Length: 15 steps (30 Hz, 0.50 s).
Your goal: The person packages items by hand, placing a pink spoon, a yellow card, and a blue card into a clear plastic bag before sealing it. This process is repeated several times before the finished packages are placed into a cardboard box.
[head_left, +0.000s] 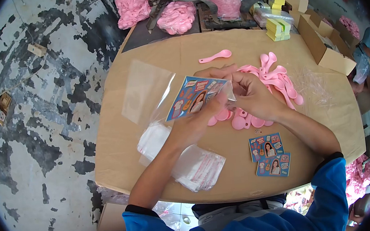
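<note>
My left hand (206,109) grips a blue printed card (186,101) over the middle of the table, its thumb lying across the card's face. Clear plastic (230,91) shows at the card's right end, where the bent fingers of my right hand (254,92) pinch together; what lies between those fingertips is partly hidden. Just beyond and below my right hand is a heap of pink plastic spoons (279,79). One pink spoon (216,56) lies apart, farther back. Two more printed cards (266,147) overlap near my right forearm.
Stacks of clear plastic bags (199,170) lie by my left forearm, with a clear plastic sheet (140,93) farther left. Bundled yellow cards (278,29), open cardboard boxes (327,41) and bags of pink items (177,17) line the back. Crumpled clear film (318,87) is at right.
</note>
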Available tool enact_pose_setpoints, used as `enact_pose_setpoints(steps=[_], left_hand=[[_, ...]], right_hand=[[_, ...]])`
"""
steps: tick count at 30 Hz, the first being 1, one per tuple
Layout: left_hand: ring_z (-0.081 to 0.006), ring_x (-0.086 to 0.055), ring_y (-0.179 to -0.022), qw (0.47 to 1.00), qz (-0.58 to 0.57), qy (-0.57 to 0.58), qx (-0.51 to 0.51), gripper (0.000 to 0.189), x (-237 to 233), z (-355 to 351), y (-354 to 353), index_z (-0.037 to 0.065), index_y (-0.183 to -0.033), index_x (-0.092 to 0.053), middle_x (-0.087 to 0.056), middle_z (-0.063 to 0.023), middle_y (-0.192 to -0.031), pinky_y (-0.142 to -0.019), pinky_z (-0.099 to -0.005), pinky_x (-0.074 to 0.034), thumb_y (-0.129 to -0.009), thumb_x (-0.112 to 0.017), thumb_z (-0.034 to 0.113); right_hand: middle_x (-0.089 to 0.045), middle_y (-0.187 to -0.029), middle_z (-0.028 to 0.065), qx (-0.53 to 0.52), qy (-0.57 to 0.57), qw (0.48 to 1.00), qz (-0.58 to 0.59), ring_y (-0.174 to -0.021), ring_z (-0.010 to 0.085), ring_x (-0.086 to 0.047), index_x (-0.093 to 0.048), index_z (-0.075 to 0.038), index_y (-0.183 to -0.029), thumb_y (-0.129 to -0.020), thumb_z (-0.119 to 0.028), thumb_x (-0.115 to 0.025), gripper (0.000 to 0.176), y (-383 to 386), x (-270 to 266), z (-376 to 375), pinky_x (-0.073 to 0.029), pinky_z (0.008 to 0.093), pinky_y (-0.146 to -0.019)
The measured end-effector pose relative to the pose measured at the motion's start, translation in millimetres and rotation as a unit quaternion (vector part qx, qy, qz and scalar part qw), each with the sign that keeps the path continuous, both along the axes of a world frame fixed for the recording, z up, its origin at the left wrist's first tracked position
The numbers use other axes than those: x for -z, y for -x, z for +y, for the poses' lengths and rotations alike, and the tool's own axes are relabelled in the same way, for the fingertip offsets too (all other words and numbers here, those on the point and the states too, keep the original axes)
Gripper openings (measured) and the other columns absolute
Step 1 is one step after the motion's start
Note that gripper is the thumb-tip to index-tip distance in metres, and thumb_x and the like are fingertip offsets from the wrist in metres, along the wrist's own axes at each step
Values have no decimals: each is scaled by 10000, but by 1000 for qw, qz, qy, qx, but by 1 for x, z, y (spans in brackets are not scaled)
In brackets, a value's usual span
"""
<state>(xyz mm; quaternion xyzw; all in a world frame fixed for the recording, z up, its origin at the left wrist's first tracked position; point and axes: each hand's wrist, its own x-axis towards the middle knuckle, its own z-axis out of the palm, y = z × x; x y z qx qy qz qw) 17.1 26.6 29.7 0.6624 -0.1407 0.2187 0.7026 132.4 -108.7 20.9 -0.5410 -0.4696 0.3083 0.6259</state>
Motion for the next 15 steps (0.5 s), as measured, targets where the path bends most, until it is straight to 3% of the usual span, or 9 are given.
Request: enact_pose_setpoints(steps=[4, 7, 10, 13, 15], left_hand=[[-179, -465, -1264, 998, 51, 35, -12, 550, -4, 1, 0, 43, -1439, -315, -471, -137, -1397, -995, -340, -431, -955, -553, 149], [-165, -439, -1282, 996, 29, -19, -84, 601, 2, -2, -3, 59, -1479, -245, -449, -117, -1414, -999, -320, -424, -969, -540, 179], [-183, -441, -1287, 997, 5, 47, -58, 599, -11, -8, 6, 53, -1478, -232, -432, -136, -1424, -1011, -328, -420, -977, -530, 191], [-201, -449, -1289, 948, 12, 312, 63, 645, -23, 14, 8, 36, -1463, -252, -431, -158, -1424, -1012, -353, -429, -931, -598, 148], [-219, -454, -1289, 956, 35, 291, 25, 661, -25, 19, 7, 30, -1448, -276, -434, -171, -1420, -1019, -376, -425, -896, -632, 112]], right_hand=[[-636, -1025, 17, 35, -17, 999, 32, -856, 52, -590, -581, -18, -1185, -911, -141, -640, 306, 8, -6, 8, -489, 235, -718], [-646, -1011, 13, -18, 14, 999, 26, -833, 58, -591, -587, -14, -1187, -913, -198, -646, 335, -2, -8, 13, -487, 241, -720], [-655, -932, 6, 52, 41, 997, 36, -816, 65, -596, -606, -11, -1161, -917, -268, -644, 356, -5, -5, 29, -488, 240, -697], [-649, -841, 12, 60, 15, 996, 65, -754, 67, -600, -627, -12, -1127, -908, -299, -655, 362, -1, -11, 32, -487, 240, -649], [-647, -825, 25, 9, 25, 998, 52, -710, 70, -595, -634, -15, -1070, -911, -297, -651, 324, -1, -20, 25, -481, 239, -622]])
